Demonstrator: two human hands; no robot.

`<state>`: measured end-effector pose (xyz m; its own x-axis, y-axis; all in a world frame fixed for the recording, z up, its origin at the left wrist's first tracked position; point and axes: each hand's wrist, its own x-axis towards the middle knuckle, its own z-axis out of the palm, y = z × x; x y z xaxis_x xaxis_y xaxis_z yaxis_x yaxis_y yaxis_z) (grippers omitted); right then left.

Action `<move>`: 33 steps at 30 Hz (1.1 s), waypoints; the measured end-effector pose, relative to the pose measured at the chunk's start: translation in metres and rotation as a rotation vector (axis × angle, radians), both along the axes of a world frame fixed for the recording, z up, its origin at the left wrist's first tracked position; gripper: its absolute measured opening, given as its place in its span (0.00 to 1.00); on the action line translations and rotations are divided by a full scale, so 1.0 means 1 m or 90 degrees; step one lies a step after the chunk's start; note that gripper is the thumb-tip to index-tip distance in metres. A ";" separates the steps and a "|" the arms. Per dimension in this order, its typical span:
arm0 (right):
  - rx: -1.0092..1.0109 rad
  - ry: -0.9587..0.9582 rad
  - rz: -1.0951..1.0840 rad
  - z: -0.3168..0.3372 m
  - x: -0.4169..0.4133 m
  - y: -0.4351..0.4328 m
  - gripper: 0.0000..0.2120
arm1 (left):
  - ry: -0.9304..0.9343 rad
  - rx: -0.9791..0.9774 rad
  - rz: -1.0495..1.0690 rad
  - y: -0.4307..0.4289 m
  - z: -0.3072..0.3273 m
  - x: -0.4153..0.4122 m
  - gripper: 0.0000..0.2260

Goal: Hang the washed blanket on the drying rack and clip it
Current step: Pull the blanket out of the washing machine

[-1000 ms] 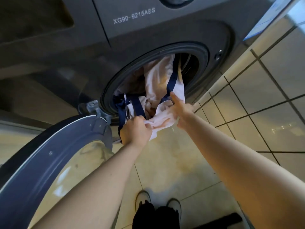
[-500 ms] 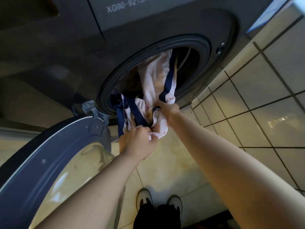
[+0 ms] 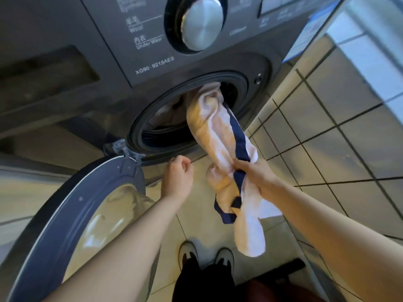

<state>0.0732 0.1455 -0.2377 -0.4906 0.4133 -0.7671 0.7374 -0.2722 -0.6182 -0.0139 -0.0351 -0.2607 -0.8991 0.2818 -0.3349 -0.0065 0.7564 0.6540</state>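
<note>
Blanket (image 3: 220,136) trails from washer (image 3: 196,62), right fingers (image 3: 239,166) gripping; left fingers (image 3: 184,164) curled empty beside open door (image 3: 87,188).

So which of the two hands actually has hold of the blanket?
The right hand, gripping the white, navy-edged blanket that trails from the washer. The left hand is curled, holding nothing.

A dark grey front-loading washer (image 3: 65,101) fills the view from 9 to 1 o'clock. Its glass-fronted door (image 3: 65,214) hangs open at 8 o'clock. A silver dial (image 3: 202,22) sits at 12 o'clock. A wall (image 3: 353,138) of pale square tiles with dark grout runs along 3 o'clock. A glossy beige tiled floor (image 3: 196,214) at 6 o'clock catches warm light.
</note>
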 end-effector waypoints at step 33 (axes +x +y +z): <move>0.691 0.272 0.716 0.025 0.095 -0.073 0.39 | -0.473 0.225 0.154 0.014 0.057 0.052 0.21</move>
<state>0.1686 0.0720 -0.2125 -0.9930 -0.0556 -0.1044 -0.0156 0.9365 -0.3502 0.0379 -0.0215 -0.2040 -0.5297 0.3097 -0.7896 -0.6620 0.4310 0.6132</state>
